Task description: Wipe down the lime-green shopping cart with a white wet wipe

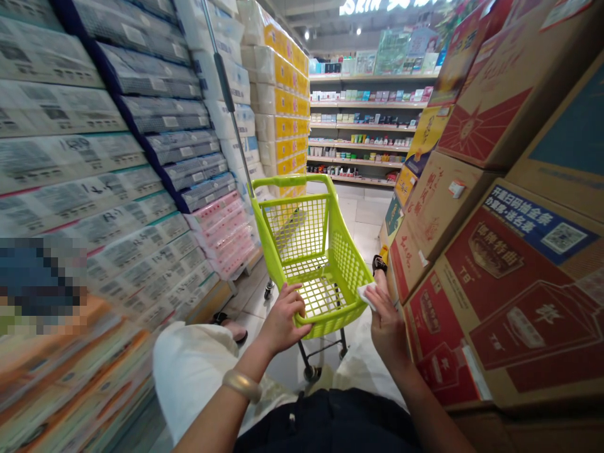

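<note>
A small lime-green shopping cart [302,189] stands on the tiled floor in a narrow aisle in front of me. My left hand [283,318] grips the near rim of its basket, fingers curled over the edge. My right hand [384,318] holds a white cloth [367,294] pressed against the cart's right near corner. A gold bangle [241,384] sits on my left wrist. The basket looks empty.
Stacked packs of tissue paper [117,189] wall the left side. Red and brown cardboard cartons [495,251] are piled on the right. Shelves of small bottles [363,132] stand at the aisle's far end. A metal pole [226,94] leans by the cart.
</note>
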`<state>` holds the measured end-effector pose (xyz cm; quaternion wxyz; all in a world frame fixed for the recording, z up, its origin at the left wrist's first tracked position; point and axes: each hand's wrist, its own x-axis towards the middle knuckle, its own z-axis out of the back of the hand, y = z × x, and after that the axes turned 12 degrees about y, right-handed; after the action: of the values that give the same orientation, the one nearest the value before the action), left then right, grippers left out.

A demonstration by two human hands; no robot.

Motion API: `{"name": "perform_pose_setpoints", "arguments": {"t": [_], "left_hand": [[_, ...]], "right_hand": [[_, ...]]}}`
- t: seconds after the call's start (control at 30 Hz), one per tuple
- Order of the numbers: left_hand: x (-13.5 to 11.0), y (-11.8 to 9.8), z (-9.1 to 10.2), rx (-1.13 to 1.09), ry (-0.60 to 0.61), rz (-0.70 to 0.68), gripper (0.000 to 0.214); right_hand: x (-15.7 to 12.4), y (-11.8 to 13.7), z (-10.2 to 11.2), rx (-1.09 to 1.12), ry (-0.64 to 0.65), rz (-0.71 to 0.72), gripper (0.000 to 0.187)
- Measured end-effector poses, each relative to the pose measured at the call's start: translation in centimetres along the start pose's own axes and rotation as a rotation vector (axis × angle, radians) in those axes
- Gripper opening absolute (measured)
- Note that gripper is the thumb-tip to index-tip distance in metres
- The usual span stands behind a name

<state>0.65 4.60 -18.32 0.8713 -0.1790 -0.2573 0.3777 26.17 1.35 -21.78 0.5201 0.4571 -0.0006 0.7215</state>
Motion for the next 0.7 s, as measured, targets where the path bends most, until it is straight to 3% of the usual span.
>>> {"name": "perform_pose_setpoints", "arguments": {"t": [0.1,0.23,0.3,0.47,0.7], "left_hand": [[0.1,-0.2,-0.1,0.000,-0.009,0.003,0.025],[0.2,-0.3,-0.1,0.017,-0.025,-0.005,0.023],[0.2,-0.3,-0.1,0.023,-0.021,-0.006,0.023],[0.2,-0.3,-0.1,0.026,-0.021,-0.003,0.025],[0.2,-0.4,-0.3,0.028,-0.037,-0.008,0.021]], "right_hand": [[-0.4,1.8,-1.2,0.023,0.058,0.091,0.046],[-0.6,5.0,-2.8,0.087,0.275,0.335,0.051],[-0.5,4.6,-2.5,0.078,0.257,0.313,0.052],[-0.2,2.2,-0.9,-0.005,0.073,0.091,0.047],[-0.4,5.6,-2.6,0.055,0.298,0.361,0.046]]}}
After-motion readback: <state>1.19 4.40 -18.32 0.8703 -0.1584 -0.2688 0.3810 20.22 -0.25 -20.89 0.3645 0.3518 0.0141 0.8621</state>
